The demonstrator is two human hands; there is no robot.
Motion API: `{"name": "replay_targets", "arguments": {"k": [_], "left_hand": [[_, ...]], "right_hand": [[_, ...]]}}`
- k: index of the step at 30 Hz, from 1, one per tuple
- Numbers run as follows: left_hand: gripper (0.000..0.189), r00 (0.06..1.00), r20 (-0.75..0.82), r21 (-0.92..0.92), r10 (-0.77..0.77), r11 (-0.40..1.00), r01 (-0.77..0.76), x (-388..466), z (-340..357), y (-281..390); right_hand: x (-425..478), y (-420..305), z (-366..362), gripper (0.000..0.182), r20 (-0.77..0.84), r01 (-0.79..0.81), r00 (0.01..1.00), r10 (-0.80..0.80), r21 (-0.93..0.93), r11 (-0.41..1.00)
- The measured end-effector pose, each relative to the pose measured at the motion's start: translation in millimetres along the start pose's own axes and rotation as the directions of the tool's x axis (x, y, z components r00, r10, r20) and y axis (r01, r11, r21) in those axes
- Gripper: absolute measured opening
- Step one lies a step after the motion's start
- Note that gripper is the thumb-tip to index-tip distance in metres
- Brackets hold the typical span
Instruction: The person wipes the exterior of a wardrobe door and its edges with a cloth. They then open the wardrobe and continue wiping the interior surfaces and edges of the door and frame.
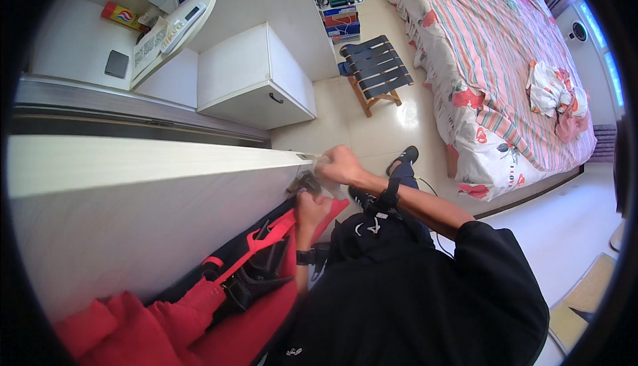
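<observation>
A white door [149, 166] stands edge-on before me, with a metal latch plate [305, 157] set in its edge. My right hand [341, 165] is curled at that edge, around a pale, thin sheet or wipe [333, 186] that is blurred. Just below, my left hand [313, 209] closes on the dark metal door handle [305, 182]; part of the handle is hidden by the fingers. A red cloth bag [249, 311] with straps hangs along the door beneath my left hand, and black leather-like items [254, 276] show in it.
Beyond the door are a white cabinet [239, 72] and a shelf [65, 42] with a spray can [122, 16]. A folding stool [376, 69] stands on the tiled floor near the bed [448, 67]. A thin cable [433, 191] runs beside my leg.
</observation>
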State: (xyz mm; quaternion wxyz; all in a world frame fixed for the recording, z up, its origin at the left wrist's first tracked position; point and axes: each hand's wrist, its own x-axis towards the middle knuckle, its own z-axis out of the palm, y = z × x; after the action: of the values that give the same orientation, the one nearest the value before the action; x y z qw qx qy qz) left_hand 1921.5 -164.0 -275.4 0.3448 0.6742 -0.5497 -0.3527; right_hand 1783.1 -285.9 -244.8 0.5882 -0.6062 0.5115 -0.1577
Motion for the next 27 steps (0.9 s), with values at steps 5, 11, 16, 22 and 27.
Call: {"name": "replay_targets", "arguments": {"k": [5,11,16,22,27], "left_hand": [[0.013,0.956,-0.128,0.062,0.266,0.964,-0.26,18,7,-20],[0.027,0.998,-0.013,0.083,0.059,0.995,-0.057,19,-3,-4],[0.03,0.993,-0.099,0.103,0.06,0.993,-0.05,10,-5,7],[0.03,0.998,-0.018,0.105,0.053,0.993,-0.051,16,-7,13],[0.029,0.999,-0.038,0.029,0.009,1.0,-0.008,8,-5,8]], "right_hand": [[-31,-48,-11,0.029,-0.068,0.161,0.987,-0.147,0.297,0.941],[-17,-27,-63,0.028,-0.114,0.195,0.981,-0.158,0.606,0.771],[15,51,-87,0.032,-0.178,0.167,0.978,-0.109,0.354,0.92],[55,123,-39,0.035,-0.144,0.052,0.989,-0.021,0.213,0.976],[64,119,6,0.034,-0.164,0.183,0.975,-0.15,0.21,0.96]]}}
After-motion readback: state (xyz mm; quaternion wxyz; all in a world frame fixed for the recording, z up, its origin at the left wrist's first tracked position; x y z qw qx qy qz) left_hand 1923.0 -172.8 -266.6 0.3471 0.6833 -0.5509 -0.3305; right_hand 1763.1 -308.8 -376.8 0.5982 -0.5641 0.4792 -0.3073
